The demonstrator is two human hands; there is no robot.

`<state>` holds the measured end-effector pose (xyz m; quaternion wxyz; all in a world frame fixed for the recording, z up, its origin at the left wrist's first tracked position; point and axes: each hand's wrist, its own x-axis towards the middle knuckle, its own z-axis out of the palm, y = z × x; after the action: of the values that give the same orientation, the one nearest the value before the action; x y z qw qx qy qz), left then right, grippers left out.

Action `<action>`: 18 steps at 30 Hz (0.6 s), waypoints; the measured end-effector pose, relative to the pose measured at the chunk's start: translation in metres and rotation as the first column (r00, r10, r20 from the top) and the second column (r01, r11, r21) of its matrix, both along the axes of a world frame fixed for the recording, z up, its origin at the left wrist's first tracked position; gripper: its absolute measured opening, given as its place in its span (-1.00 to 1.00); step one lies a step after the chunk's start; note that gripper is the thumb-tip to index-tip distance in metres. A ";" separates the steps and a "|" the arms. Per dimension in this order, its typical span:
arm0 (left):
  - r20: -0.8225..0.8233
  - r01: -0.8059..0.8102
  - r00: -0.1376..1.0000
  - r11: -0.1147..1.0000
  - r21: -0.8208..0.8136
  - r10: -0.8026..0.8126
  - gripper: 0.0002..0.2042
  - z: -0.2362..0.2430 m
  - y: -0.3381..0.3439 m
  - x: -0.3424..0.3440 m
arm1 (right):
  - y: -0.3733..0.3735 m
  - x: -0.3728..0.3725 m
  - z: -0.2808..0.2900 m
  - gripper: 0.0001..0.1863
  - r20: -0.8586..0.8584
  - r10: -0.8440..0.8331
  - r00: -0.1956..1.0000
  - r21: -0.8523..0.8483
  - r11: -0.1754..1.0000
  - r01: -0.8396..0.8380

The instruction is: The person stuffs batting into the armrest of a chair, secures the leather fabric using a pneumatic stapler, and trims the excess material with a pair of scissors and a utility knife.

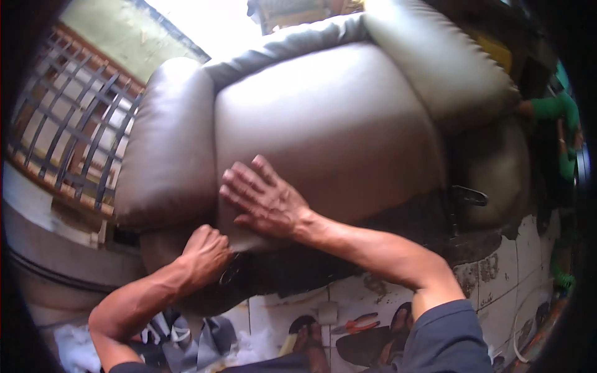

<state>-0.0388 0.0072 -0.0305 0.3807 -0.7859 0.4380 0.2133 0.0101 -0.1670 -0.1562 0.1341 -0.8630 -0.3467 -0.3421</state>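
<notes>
A brown leather armchair with a broad seat (323, 105) and padded sides (163, 143) fills the centre. My right hand (261, 196) lies on the lower left of the seat, fingers spread. Lower and to its left, my left hand (208, 248) has its fingers curled on the seat's front edge, beside a small dark metal fitting (230, 270). A similar metal piece (469, 196) sticks out at the seat's right, and a dark strip (385, 227) runs along the front.
Another person's green sleeve (556, 115) and hand reach the chair's right side. A barred window (71, 118) is at left. Below, orange-handled pliers (357, 324) and grey scraps (214, 336) lie on white tiles (504, 273), near my feet.
</notes>
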 end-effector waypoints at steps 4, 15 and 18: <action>0.054 0.001 0.999 0.999 0.044 -0.003 -0.92 -0.012 -0.009 0.004 | -0.072 -0.032 0.010 -0.37 -0.066 0.008 0.998 -0.160 0.987 -0.019; 0.170 -0.043 0.977 0.906 -0.421 0.125 -0.89 0.033 -0.013 -0.026 | -0.269 -0.309 -0.047 -0.77 -0.573 -0.535 0.621 0.149 0.677 0.721; 0.263 -0.040 0.943 0.857 -0.514 0.202 -0.88 0.078 -0.066 -0.057 | -0.256 -0.365 -0.080 -0.76 -0.792 -0.534 0.296 0.288 0.102 0.952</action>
<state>-0.0957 -0.0585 0.0474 0.2127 -0.9074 0.3625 -0.0091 -0.3545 -0.4228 -0.2363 0.3498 -0.8197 0.3927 -0.2271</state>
